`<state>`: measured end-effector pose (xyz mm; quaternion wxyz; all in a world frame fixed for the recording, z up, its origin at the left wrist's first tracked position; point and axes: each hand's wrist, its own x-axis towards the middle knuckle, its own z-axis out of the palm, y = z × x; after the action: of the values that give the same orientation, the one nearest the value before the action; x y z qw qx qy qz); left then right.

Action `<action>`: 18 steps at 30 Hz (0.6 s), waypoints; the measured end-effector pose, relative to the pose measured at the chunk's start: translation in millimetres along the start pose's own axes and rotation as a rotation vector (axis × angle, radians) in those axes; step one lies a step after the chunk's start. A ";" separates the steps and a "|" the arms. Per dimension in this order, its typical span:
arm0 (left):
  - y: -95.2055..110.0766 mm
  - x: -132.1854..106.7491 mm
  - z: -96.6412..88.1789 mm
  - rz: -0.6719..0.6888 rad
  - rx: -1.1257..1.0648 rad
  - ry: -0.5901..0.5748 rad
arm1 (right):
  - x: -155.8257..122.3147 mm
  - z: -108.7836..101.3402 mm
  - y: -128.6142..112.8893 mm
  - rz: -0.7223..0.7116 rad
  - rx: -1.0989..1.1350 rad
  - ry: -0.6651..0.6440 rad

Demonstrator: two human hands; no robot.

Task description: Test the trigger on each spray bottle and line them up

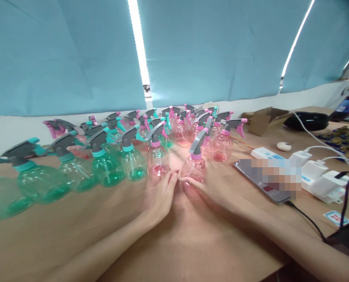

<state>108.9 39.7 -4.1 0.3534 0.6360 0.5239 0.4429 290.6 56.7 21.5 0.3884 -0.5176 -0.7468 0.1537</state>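
Observation:
A clear pink spray bottle (196, 162) with a grey-and-pink trigger head stands upright on the brown tabletop (174, 250), a little pink at its base. My right hand (214, 188) is closed against its right side, the thumb across its lower front; the other fingers are mostly hidden. My left hand (164, 196) lies at the bottle's lower left, fingers stretched out, their tips close to my right thumb. Whether something small sits between those tips is too blurred to tell. Just left stands another pink-collared spray bottle (158, 160).
Several green spray bottles (106, 168) line the left, with more pink ones (222, 147) behind. To the right lie a phone (259, 184) on a cable, a white power strip (309, 178) with chargers, a white oval object (284, 146) and an open cardboard box (264, 121).

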 end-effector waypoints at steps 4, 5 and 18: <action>-1.3 -28.6 -25.9 -0.021 0.053 0.005 | 20.7 29.7 2.1 0.040 -0.059 0.016; -0.1 -32.2 -29.2 -0.033 0.067 0.006 | 25.6 36.1 3.6 0.026 -0.060 0.039; 2.8 -35.9 -30.7 -0.039 0.122 -0.034 | 57.3 69.6 4.4 -0.019 -0.155 0.153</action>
<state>79.1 3.5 2.5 0.3315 0.6535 0.5559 0.3924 232.8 121.7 -2.5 0.4044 -0.5492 -0.7295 0.0522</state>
